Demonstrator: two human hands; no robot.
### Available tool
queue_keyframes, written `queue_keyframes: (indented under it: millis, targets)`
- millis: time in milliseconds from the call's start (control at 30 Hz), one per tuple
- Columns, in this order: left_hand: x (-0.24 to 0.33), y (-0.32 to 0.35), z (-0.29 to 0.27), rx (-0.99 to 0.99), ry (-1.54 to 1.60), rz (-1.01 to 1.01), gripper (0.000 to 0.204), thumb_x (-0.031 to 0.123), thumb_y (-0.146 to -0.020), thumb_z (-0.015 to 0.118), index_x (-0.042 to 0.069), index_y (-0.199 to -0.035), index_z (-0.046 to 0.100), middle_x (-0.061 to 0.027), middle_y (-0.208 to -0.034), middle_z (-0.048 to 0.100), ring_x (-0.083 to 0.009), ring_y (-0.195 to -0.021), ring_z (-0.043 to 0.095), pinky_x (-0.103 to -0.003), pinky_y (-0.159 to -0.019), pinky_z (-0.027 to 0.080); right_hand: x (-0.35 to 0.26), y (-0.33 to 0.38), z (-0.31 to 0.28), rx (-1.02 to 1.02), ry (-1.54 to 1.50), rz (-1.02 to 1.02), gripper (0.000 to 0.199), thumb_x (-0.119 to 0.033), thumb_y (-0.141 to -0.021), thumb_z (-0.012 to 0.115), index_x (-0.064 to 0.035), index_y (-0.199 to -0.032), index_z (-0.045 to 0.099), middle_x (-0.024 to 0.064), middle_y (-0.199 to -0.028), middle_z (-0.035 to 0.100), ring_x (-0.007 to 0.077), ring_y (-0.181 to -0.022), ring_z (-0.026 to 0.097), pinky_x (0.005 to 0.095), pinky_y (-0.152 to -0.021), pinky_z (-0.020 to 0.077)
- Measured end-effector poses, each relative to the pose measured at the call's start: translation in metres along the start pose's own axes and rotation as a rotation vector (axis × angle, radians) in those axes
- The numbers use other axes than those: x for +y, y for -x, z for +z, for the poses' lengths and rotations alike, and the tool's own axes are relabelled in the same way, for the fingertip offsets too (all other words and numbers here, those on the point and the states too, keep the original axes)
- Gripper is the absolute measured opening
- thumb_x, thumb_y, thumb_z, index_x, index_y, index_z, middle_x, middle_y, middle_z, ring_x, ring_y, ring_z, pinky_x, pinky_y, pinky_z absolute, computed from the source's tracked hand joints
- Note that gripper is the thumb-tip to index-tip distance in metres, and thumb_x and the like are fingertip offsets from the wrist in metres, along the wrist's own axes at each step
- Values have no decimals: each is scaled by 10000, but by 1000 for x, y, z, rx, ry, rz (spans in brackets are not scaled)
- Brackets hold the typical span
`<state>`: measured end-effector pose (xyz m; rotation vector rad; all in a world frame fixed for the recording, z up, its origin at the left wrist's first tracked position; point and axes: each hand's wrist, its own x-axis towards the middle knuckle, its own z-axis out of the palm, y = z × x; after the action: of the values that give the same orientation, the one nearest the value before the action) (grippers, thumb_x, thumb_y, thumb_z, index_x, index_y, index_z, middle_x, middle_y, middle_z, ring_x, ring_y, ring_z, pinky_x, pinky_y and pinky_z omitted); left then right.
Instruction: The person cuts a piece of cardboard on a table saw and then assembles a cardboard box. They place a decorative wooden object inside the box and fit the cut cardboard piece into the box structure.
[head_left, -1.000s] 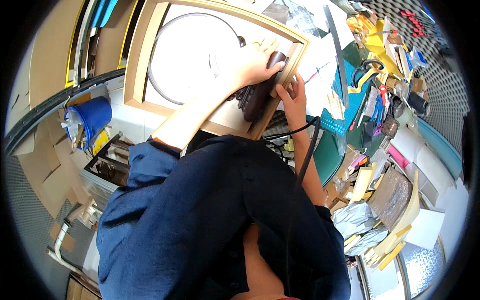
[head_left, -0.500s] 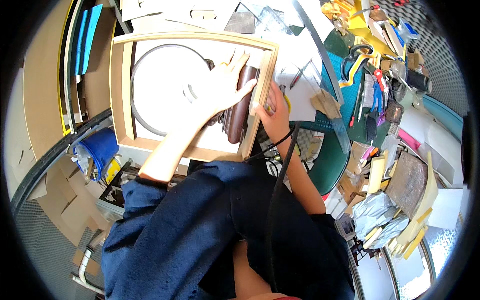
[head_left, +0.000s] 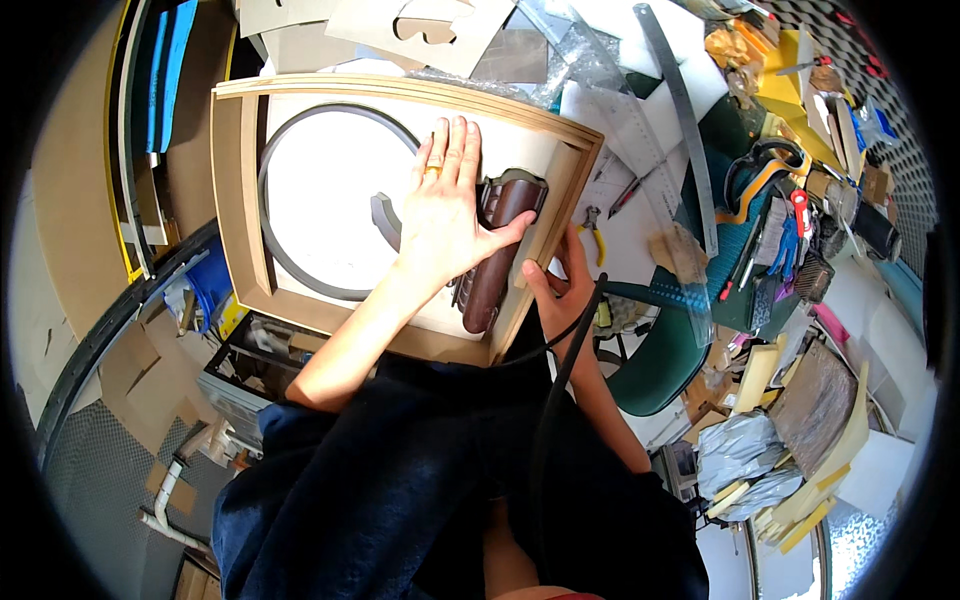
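A shallow wooden box (head_left: 233, 190) with a white bottom lies tilted in front of me. Inside it, a thin dark ring (head_left: 283, 150) encircles a white area, with a short grey curved piece (head_left: 383, 215) within. My left hand (head_left: 447, 205) lies flat in the box, palm down, over the ring's right side, fingers stretched out. Its thumb reaches across a dark brown, rounded, glossy piece (head_left: 490, 285) along the right wall. What lies beneath the palm is hidden. On the outer right side, my right hand (head_left: 565, 297) grips the box wall, thumb at the rim.
Right of the box lie yellow-handled pliers (head_left: 595, 237), a clear ruler (head_left: 640, 150) and a long metal ruler (head_left: 685, 120). Tools crowd the far right, near an orange-and-black handled tool (head_left: 765, 180). A black cable (head_left: 562, 375) hangs past my right forearm. A blue bin (head_left: 207, 283) stands left.
The box has shifted lower and turned slightly in view. My left hand's fingers have straightened and lie flatter. My right hand stays at the right wall, lower in the picture.
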<state>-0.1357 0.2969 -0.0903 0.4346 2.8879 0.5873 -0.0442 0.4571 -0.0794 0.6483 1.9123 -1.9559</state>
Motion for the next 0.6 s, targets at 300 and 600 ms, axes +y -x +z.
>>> queue_keyframes:
  millis: [300,600]
  targets:
    - [3,1,4,18,79,-10,973,448,-706,706,-87,-1422,320,-290,-1446,358,-367,-1390,314,-445,-1151,217,-4,3,1,40,111,-21,676,-35,-832,671,-8,-1426,348,222,-1269,568,196,-1086,601,295,-854,504]
    - [3,0,5,35,58,20,958,428,-710,710,-125,-1395,330,-310,-1409,396,-377,-1363,359,-430,-1152,227,3,0,0,62,205,-109,667,-52,-835,680,3,-1417,358,219,-1246,588,182,-956,642,288,-799,507]
